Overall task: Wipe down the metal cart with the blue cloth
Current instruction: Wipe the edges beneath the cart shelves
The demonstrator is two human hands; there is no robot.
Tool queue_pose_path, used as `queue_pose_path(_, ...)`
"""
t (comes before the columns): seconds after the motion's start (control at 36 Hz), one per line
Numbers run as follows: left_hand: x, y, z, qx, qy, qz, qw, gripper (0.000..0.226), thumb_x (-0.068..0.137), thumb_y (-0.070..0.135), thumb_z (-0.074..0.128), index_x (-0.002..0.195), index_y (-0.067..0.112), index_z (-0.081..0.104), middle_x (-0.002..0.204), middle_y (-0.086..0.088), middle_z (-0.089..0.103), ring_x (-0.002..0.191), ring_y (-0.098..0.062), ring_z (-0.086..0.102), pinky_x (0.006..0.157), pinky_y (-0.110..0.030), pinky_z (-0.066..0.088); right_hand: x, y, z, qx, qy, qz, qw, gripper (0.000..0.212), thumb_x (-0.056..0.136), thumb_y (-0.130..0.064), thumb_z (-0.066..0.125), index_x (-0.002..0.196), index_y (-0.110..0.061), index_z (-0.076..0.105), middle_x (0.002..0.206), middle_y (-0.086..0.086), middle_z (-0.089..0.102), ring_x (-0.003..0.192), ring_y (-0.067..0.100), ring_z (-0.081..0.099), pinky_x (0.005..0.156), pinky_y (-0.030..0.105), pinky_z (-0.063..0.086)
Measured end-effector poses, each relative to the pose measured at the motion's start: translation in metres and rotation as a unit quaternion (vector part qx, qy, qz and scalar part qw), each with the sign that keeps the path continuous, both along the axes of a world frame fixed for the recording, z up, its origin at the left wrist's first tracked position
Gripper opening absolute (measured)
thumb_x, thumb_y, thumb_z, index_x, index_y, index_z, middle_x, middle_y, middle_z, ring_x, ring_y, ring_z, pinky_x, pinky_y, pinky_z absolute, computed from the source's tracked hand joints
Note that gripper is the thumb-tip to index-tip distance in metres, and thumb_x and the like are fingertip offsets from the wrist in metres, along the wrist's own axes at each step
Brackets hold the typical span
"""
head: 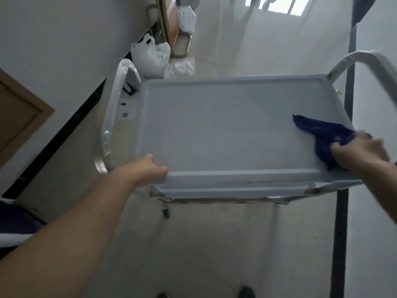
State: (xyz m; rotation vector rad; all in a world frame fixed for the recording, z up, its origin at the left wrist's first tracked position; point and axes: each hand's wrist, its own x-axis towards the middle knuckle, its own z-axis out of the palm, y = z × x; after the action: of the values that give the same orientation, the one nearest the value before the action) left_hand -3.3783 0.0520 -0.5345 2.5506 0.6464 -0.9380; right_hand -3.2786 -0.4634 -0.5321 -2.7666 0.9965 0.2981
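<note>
Left forearm comes in from the near side of the grey rectangular metal cart [214, 125], and the left hand [150, 168] is clamped on the cart's near rim by its left corner, fingers curled over the edge. Two dark shoe tips [247, 292] poke in on the pale floor well short of the cart. Under that same near-left corner you can spot one small caster wheel [165, 211].

Over at the cart's near-right corner, the right hand [361, 153] has a fistful of the dark blue crumpled cloth [320, 136]. It's blurry, but the fingers are bunched round the fabric. The cloth lies on the cart's top tray, trailing toward the middle from the right edge.

Curved plastic-wrapped metal handle hoops stand at the cart's left end [111, 117] and right end [365, 59]. Just past the far-left corner of the cart sit white plastic bags [150, 57], and beyond those a gold-framed stand [169, 29]. Way beyond the cart's far edge there's a bright window [277, 4].
</note>
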Motion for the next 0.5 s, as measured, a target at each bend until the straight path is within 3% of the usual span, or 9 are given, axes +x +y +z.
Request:
queue_pose_path(0.08,0.002,-0.003,-0.002,-0.013,-0.001,0.038,0.999,0.06,0.083,0.055,0.053,0.124,0.011,0.058,0.134,-0.021,0.058,0.121,-0.039,0.059,0.1,-0.043,0.053,-0.011,0.089,0.0,0.032,-0.045,0.053,0.997,0.064,0.095,-0.056,0.057,0.142,-0.013,0.049,0.139,0.027,0.046,0.122,0.051,0.056,0.106,0.055,0.049)
queue_pose_path(0.14,0.002,-0.001,-0.003,-0.016,-0.005,0.055,0.998,0.062,0.083,0.056,0.044,0.126,0.013,0.058,0.138,-0.022,0.054,0.123,-0.042,0.056,0.106,-0.049,0.05,-0.024,0.155,-0.008,0.07,-0.062,0.128,0.987,0.053,0.096,-0.053,0.058,0.134,-0.016,0.053,0.14,0.024,0.047,0.122,0.048,0.057,0.105,0.051,0.048)
queue_pose_path(0.25,-0.012,0.002,-0.003,0.008,-0.036,0.045,0.998,0.067,0.075,0.059,0.022,0.117,0.021,0.059,0.13,-0.018,0.053,0.122,-0.04,0.052,0.099,-0.046,0.042,-0.062,0.282,-0.017,0.129,-0.064,0.289,0.946,0.045,0.095,-0.054,0.056,0.129,-0.026,0.054,0.143,0.013,0.048,0.123,0.041,0.059,0.102,0.043,0.049)
queue_pose_path(0.31,-0.022,-0.004,0.007,-0.002,-0.061,0.075,0.995,0.047,0.089,0.051,0.034,0.114,0.02,0.058,0.118,-0.016,0.052,0.117,-0.04,0.054,0.099,-0.045,0.044,-0.085,0.336,-0.016,0.158,-0.062,0.346,0.923,0.04,0.095,-0.053,0.056,0.126,-0.028,0.054,0.137,0.01,0.049,0.119,0.037,0.058,0.098,0.042,0.049)
queue_pose_path(0.39,-0.033,-0.005,0.022,-0.07,-0.108,0.075,0.989,0.024,0.098,0.039,0.053,0.108,0.02,0.063,0.112,-0.007,0.067,0.102,-0.028,0.064,0.096,-0.046,0.053,-0.105,0.376,-0.017,0.194,-0.057,0.376,0.904,0.036,0.098,-0.051,0.055,0.126,-0.028,0.056,0.131,0.007,0.048,0.115,0.032,0.057,0.092,0.04,0.048)
queue_pose_path(0.44,-0.036,0.001,0.042,-0.083,-0.184,0.05,0.978,0.013,0.098,0.036,0.059,0.106,0.027,0.066,0.105,0.002,0.071,0.096,-0.019,0.066,0.091,-0.043,0.056,-0.103,0.374,-0.021,0.201,-0.059,0.378,0.902,0.038,0.097,-0.054,0.055,0.126,-0.029,0.056,0.13,0.005,0.049,0.113,0.031,0.058,0.086,0.039,0.047)
queue_pose_path(0.5,-0.037,0.011,0.074,-0.028,-0.319,0.011,0.947,0.011,0.101,0.034,0.058,0.106,0.028,0.066,0.098,0.006,0.067,0.091,-0.017,0.064,0.082,-0.037,0.054,-0.1,0.361,-0.022,0.201,-0.059,0.393,0.895,0.041,0.095,-0.06,0.055,0.125,-0.031,0.056,0.129,0.003,0.049,0.109,0.029,0.06,0.08,0.037,0.046)
